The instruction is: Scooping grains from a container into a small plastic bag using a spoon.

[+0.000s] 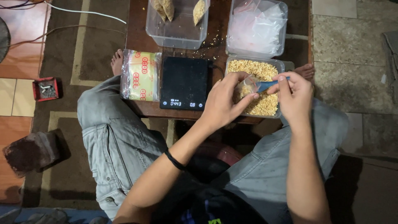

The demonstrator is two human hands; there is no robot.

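The small clear bag (247, 85) is pinched open in the left hand (226, 101), held over the tub of yellow-brown crumbs (265, 105); the blue scoop (269, 84), gripped by the right hand (295, 97), pokes its tip into the bag's mouth; just left of that grasp sits the black digital scale (184, 83), and beyond it a sealed packet (141, 76); farther from the hands, a tub with filled bags (177, 31) and a tub of empty bags (257, 27) stand on the wooden table (137, 25).
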